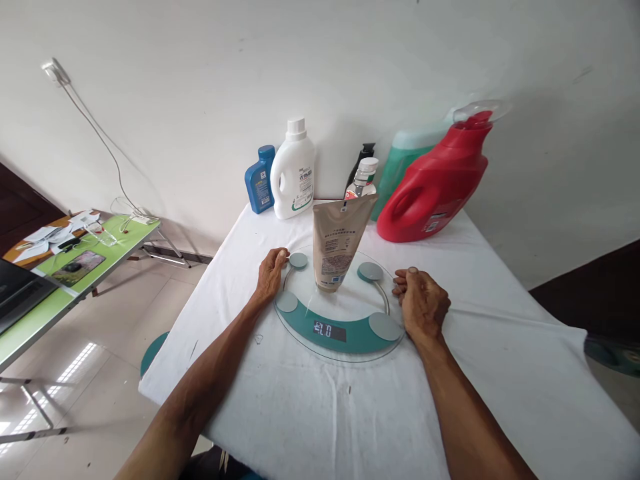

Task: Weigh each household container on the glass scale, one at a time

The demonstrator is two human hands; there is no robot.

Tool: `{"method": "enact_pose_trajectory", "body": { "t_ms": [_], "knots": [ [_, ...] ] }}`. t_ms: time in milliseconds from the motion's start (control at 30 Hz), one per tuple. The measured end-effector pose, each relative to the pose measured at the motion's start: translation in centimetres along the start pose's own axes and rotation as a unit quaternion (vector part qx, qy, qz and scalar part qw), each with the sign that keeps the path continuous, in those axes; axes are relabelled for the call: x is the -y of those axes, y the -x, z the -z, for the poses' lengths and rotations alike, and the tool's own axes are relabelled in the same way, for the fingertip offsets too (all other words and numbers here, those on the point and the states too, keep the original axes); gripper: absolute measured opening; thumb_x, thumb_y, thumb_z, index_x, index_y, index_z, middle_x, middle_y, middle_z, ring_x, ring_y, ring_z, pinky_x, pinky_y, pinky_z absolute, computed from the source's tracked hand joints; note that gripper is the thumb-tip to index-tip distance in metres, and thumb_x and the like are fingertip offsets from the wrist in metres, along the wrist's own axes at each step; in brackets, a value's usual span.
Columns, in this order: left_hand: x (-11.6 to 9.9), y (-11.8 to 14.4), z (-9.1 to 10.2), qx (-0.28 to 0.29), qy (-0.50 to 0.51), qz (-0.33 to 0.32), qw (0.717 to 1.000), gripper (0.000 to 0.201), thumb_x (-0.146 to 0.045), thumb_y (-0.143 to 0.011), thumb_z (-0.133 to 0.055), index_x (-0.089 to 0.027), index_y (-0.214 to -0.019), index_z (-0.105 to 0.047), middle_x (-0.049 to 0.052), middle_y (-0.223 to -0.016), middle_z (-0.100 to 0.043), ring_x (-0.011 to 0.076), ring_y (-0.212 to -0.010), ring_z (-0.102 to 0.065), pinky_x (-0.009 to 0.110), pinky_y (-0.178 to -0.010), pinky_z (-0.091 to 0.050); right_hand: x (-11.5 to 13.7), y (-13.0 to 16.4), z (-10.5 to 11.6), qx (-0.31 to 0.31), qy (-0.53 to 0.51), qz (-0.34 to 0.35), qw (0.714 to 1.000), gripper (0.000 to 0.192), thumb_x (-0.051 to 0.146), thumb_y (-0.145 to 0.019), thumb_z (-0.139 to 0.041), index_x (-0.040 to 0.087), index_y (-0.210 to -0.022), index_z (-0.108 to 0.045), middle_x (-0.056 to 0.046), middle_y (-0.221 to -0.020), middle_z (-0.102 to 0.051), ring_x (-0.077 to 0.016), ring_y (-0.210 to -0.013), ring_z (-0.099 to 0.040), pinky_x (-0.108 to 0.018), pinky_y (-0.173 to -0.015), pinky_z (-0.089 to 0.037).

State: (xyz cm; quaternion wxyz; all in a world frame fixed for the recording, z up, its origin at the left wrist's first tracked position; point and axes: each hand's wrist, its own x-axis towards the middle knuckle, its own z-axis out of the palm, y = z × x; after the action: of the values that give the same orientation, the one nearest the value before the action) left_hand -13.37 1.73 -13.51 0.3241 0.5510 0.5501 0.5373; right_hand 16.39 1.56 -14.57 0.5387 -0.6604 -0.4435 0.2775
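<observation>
While a tube stands on the scale, the right hand curls half-open beside it, the grip of the left hand unclear.

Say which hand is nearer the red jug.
Right. The right hand is on the near side of the red jug, by the right edge of the scale. The left hand is farther off, left of the jug, by the scale's left edge.

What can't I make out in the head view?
In the head view:
Fine print on the tube: too small to read.
Clear bottle: lower part hidden behind the tube.
Black bottle: partly hidden by the clear bottle.
Green bottle: partly hidden by the red jug.
Right hand: underside hidden by its own back.
</observation>
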Motion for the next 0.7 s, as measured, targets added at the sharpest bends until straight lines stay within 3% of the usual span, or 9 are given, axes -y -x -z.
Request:
{"method": "enact_pose_trajectory", "body": {
  "t_ms": [100, 200, 300, 400, 467, 567, 633, 700],
  "knots": [
    [-0.6, 0.4, 0.2, -0.002, -0.018, -0.01, 1.0, 0.052, -0.066, -0.099, -0.046, -0.019, -0.113, -0.066, 0.014, -0.12, -0.072, 0.0278, -0.113, -0.069, 0.044, -0.101, -0.053, -0.1, -0.1, 0.0, 0.003, -0.003, -0.003, 1.0, 0.04, 0.055, -0.092, -0.044, 0.023, -0.085, -0.067, -0.006, -0.079, -0.07, -0.0202, -0.063, -0.063, -0.034, -0.062, -0.047],
    [-2.2, 1.2, 0.4, -0.018, -0.061, -0.066, 0.996, 0.054, -0.064, -0.094, -0.06, -0.023, -0.129, -0.063, 0.014, -0.135, -0.067, 0.0311, -0.132, -0.059, 0.049, -0.114, -0.043, 0.0, -0.1, 0.1, 0.005, -0.008, 0.0, 1.0, 0.042, 0.056, -0.092, -0.045, 0.022, -0.085, -0.068, -0.006, -0.078, -0.07, -0.0197, -0.063, -0.062, -0.034, -0.063, -0.047],
    [-4.3, 2.0, 0.1, 0.016, -0.064, -0.126, 0.99, 0.089, -0.062, -0.079, -0.08, -0.025, -0.152, -0.044, 0.016, -0.153, -0.055, 0.0344, -0.146, -0.046, 0.053, -0.123, -0.033, 0.1, -0.1, 0.2, 0.004, -0.012, 0.005, 1.0, 0.047, 0.062, -0.091, -0.046, 0.021, -0.084, -0.069, -0.006, -0.075, -0.069, -0.02, -0.061, -0.062, -0.035, -0.065, -0.048],
    [-6.2, 2.3, -1.2, 0.077, -0.052, -0.138, 0.986, 0.114, -0.055, -0.065, -0.092, -0.025, -0.158, -0.034, 0.019, -0.158, -0.048, 0.0371, -0.149, -0.045, 0.055, -0.122, -0.035, 0.2, -0.2, 0.2, 0.005, -0.014, 0.008, 1.0, 0.054, 0.068, -0.089, -0.044, 0.02, -0.083, -0.069, -0.006, -0.074, -0.07, -0.0213, -0.061, -0.063, -0.037, -0.068, -0.049],
    [-7.1, 2.2, -2.4, 0.1, -0.056, -0.119, 0.986, 0.106, -0.051, -0.063, -0.095, -0.023, -0.151, -0.045, 0.018, -0.152, -0.055, 0.0382, -0.141, -0.053, 0.053, -0.115, -0.044, 0.4, -0.2, 0.2, 0.008, -0.017, 0.011, 1.0, 0.057, 0.071, -0.089, -0.042, 0.02, -0.083, -0.069, -0.007, -0.075, -0.071, -0.0218, -0.061, -0.063, -0.037, -0.069, -0.049],
    [-7.6, 1.8, -4.2, 0.131, -0.059, -0.06, 0.988, 0.062, -0.048, -0.067, -0.092, -0.019, -0.116, -0.071, 0.014, -0.12, -0.075, 0.0355, -0.112, -0.071, 0.049, -0.098, -0.057, 0.6, -0.1, 0.4, 0.011, -0.014, 0.021, 1.0, 0.06, 0.073, -0.089, -0.039, 0.021, -0.082, -0.068, -0.008, -0.076, -0.072, -0.0224, -0.061, -0.064, -0.038, -0.07, -0.049],
    [-7.5, 1.6, -5.1, 0.144, -0.047, -0.025, 0.988, 0.043, -0.046, -0.069, -0.09, -0.017, -0.097, -0.076, 0.012, -0.103, -0.079, 0.0326, -0.096, -0.075, 0.046, -0.087, -0.06, 0.8, -0.1, 0.5, 0.014, -0.012, 0.028, 0.999, 0.062, 0.075, -0.089, -0.037, 0.021, -0.082, -0.067, -0.009, -0.077, -0.073, -0.0232, -0.061, -0.065, -0.039, -0.071, -0.049],
    [-7.4, 1.6, -5.6, 0.136, -0.035, -0.012, 0.99, 0.037, -0.043, -0.07, -0.089, -0.016, -0.091, -0.077, 0.01, -0.096, -0.08, 0.0314, -0.089, -0.076, 0.043, -0.081, -0.061, 0.9, -0.1, 0.6, 0.019, -0.016, 0.034, 0.999, 0.063, 0.077, -0.089, -0.035, 0.022, -0.082, -0.067, -0.01, -0.078, -0.074, -0.024, -0.061, -0.065, -0.039, -0.07, -0.049]
  ]
}}
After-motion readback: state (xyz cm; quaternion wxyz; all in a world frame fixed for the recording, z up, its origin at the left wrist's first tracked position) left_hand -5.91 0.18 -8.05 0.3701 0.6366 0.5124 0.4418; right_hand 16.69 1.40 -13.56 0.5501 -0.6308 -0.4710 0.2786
